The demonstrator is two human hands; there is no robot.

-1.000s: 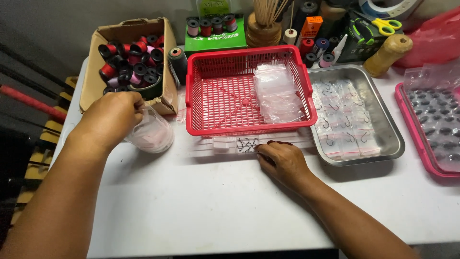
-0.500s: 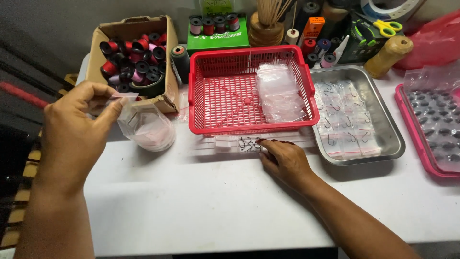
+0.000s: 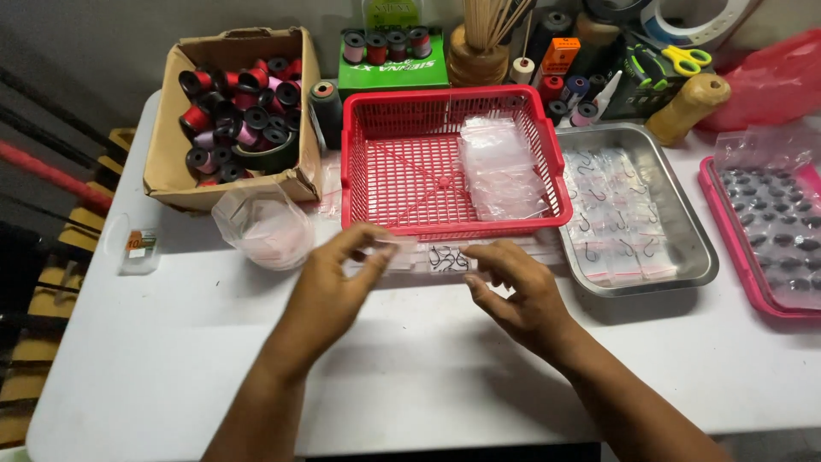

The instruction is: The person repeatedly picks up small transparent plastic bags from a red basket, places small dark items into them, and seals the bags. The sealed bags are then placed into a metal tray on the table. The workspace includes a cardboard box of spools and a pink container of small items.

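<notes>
A small clear plastic bag (image 3: 400,251), thin and glossy, is pinched between the thumb and forefinger of the left hand (image 3: 329,295) just in front of a red plastic basket (image 3: 368,175), whose lattice floor and walls are moulded in a fine grid. A little heap of dark, curled metal hooks (image 3: 447,259) is seen on the white table (image 3: 410,385), between the two hands and just below the basket's near rim. The right hand (image 3: 520,295) is held low over the table beside the hooks, its fingers loosely curled and slightly parted, with nothing gripped; whether the fingertips touch the hooks cannot be told. Both forearms are stretched in from the near edge, the wrists turned inward toward each other. A loose stack of crinkled clear bags (image 3: 500,167) is laid in the right half of the basket. To the right, a shallow steel tray (image 3: 693,257) with rounded corners is filled with flat packets of hooks. To the left, a soft, crumpled transparent bag (image 3: 261,224) is set beside a worn cardboard box (image 3: 162,162) packed with round spools of red, black and pink thread.
</notes>
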